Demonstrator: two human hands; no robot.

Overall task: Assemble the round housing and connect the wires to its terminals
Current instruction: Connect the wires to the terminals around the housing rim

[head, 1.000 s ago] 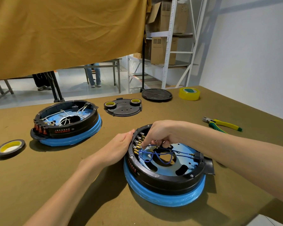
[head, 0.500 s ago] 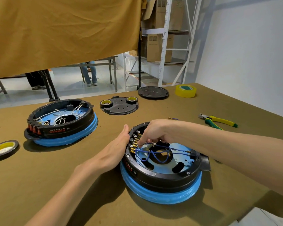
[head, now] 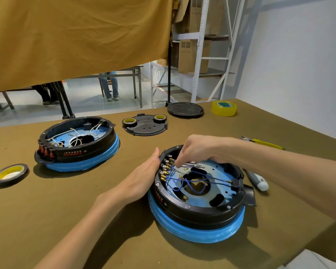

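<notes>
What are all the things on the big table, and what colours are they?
Round housings: 2, black on blue; near one with blue wires, far-left one with white wires.
Cover plate: 1, dark grey, far middle, carrying 2 small tape rolls.
Round lid: 1, black, far edge.
Tape rolls: yellow far right; black-and-yellow left.
Pliers: 1, yellow-handled, right.
White tool: 1, beside near housing.
Left hand: flat against housing rim.
Right hand: fingertips at the terminals.

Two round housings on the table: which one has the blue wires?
The near housing, between both hands, has blue wires running to its terminals. The far-left housing has white wires instead and nobody is touching it.
</notes>
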